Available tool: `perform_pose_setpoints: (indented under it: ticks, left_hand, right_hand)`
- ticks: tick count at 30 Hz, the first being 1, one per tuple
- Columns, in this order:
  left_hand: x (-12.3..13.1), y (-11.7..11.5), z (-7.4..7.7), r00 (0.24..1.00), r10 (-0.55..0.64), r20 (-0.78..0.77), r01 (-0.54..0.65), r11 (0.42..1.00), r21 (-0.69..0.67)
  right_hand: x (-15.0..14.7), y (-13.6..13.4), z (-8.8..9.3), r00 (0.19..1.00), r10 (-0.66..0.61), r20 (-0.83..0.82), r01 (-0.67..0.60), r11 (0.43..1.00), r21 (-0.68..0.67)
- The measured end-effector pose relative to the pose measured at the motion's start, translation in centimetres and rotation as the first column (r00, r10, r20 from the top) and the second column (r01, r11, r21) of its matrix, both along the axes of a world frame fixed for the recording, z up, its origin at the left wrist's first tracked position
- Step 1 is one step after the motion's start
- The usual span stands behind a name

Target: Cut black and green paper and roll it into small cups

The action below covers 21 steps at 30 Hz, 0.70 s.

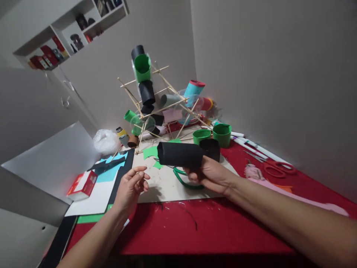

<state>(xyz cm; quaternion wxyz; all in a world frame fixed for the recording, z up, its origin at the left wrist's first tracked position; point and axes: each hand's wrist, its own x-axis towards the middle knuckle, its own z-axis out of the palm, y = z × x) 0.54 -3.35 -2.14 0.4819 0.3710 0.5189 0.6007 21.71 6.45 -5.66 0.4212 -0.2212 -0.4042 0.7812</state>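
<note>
Closest in, spotted the left hand (131,188) hanging loose above the near edge of the beige board (164,186), fingers half curled, thumb and forefinger nearly meeting, gripping nothing. Just past that, found the right hand (210,175) wrapped around one end of a black paper tube (180,154), thumb underneath, fingers over the back. Tube lying sideways in the air over the board, free end pointing left. Judged that tube as super light and hollow, probably just rolled card. So stiff enough lengthwise, but easy to dent or flatten with a hard squeeze. Matte surface, not slippery at all. Figured on a soft wrap around the body as the safest hold, spread across several fingers, no pinching hard at an open end. Under the right hand, saw a green paper strip (182,181) curling on the board. Right behind, clocked a second black tube (212,148) and a couple of green rings (222,134). Off to the right on the red table (223,227), noticed orange-handled scissors (276,168) and white markers (252,146). Farthest back, made out a stick frame (156,108) loaded with more paper tubes, pretty fragile-looking honestly.
</note>
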Motion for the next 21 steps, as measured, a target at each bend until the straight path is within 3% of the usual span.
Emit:
perform_pose_setpoints:
  ticks: [6, 11, 17, 21]
  left_hand:
    - [0.9, 0.3, -0.3, 0.991, -0.114, 0.073, 0.117, 0.993, -0.034]
    - [1.3, 0.7, -2.2, 0.969, -0.234, 0.077, 0.237, 0.971, -0.033]
    - [1.5, 0.3, -3.5, 0.941, -0.33, 0.075, 0.336, 0.937, -0.096]
    - [1.6, 0.1, -3.6, 0.93, -0.364, 0.056, 0.368, 0.919, -0.141]
  right_hand:
    - [-0.2, -0.1, -0.5, 0.994, 0.037, 0.105, -0.029, 0.997, -0.077]
    - [-0.6, -0.7, -1.2, 0.978, 0.047, 0.203, -0.036, 0.998, -0.06]
    - [-1.3, -1.8, -1.0, 0.918, 0.157, 0.365, -0.182, 0.983, 0.036]
    - [-1.1, -2.1, -0.9, 0.863, 0.144, 0.484, -0.206, 0.975, 0.079]
